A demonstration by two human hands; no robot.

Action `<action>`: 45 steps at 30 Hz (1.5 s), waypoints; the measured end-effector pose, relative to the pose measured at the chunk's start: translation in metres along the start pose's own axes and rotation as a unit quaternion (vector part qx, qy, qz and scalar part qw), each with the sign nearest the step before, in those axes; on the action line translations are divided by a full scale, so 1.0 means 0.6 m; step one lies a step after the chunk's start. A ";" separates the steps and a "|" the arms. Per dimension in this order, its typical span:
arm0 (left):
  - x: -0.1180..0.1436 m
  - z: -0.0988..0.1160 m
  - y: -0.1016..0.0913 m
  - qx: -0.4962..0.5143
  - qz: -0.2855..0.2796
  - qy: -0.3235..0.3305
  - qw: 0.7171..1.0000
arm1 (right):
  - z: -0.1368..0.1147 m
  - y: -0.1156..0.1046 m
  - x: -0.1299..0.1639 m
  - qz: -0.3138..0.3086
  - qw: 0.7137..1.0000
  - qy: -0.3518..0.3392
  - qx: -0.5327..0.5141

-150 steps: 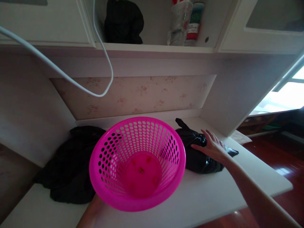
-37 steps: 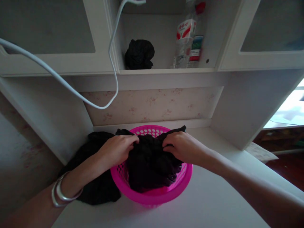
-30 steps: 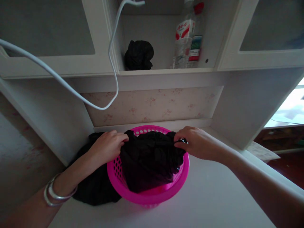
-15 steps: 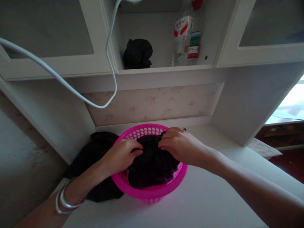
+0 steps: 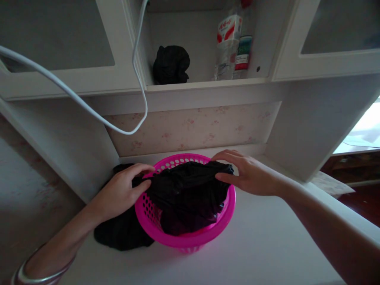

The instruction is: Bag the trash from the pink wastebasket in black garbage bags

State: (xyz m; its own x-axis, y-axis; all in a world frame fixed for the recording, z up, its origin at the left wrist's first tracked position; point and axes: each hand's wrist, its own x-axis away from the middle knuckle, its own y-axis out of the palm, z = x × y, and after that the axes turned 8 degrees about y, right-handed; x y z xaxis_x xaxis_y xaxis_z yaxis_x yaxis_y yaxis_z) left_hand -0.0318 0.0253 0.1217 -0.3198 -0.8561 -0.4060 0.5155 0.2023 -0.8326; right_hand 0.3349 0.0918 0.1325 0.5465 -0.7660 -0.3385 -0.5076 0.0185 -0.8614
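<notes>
While both hands worked at a pink basket [image 5: 190, 237] on a white bench [image 5: 267, 245], a black plastic bag [image 5: 187, 190] lay bunched inside it, its upper folds rising above the rim and draped across the opening. The left hand [image 5: 123, 190] was at the basket's left rim, fingers [image 5: 139, 170] curled over the bag's left edge and the thumb tucked beneath, closed on the plastic. The right hand [image 5: 247, 176] was at the right rim, fingers [image 5: 225, 155] held long and only partly curled over the bag's right edge, with the thumb pressing from below in a loose pinch. The hands were well apart, and the bag was pulled wide between them.

Judging from this, the step in hand looked like spreading the bag's mouth over the basket. A next move of that kind would call for finding the free edge of the thin, slippery plastic and easing it outward over the rim without tipping the light basket.

A dark cloth [image 5: 121, 233] lay crumpled on the bench, touching the basket's left side and passing under the left wrist. Silver bangles [image 5: 38, 273] showed on the left forearm at the bottom edge. Behind the basket was a wall panel with a faint floral print. Above it, an open shelf [image 5: 204, 83] held a black bundle [image 5: 171, 64] and two bottles [image 5: 227, 47] side by side. A white cable [image 5: 89, 113] looped down in front of the cupboards on the left.
</notes>
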 end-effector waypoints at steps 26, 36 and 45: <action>0.062 -0.011 -0.045 -0.110 0.260 -0.063 0.957 | 0.081 -0.002 0.018 0.177 0.949 0.130 -0.227; -0.043 0.046 0.055 -0.279 -0.020 0.208 0.937 | -0.178 0.055 0.079 0.153 0.911 -0.373 0.083; -0.008 0.046 0.022 -0.270 0.063 0.277 0.920 | -0.063 0.056 0.023 0.015 0.968 -0.142 0.205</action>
State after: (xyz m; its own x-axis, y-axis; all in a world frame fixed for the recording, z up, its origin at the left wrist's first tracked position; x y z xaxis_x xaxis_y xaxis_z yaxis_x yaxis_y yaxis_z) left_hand -0.0012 0.0191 0.1231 -0.7180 -0.4659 -0.5171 0.1540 0.6182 -0.7708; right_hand 0.3001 0.0576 0.1130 0.7257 -0.5552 -0.4064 -0.2511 0.3362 -0.9077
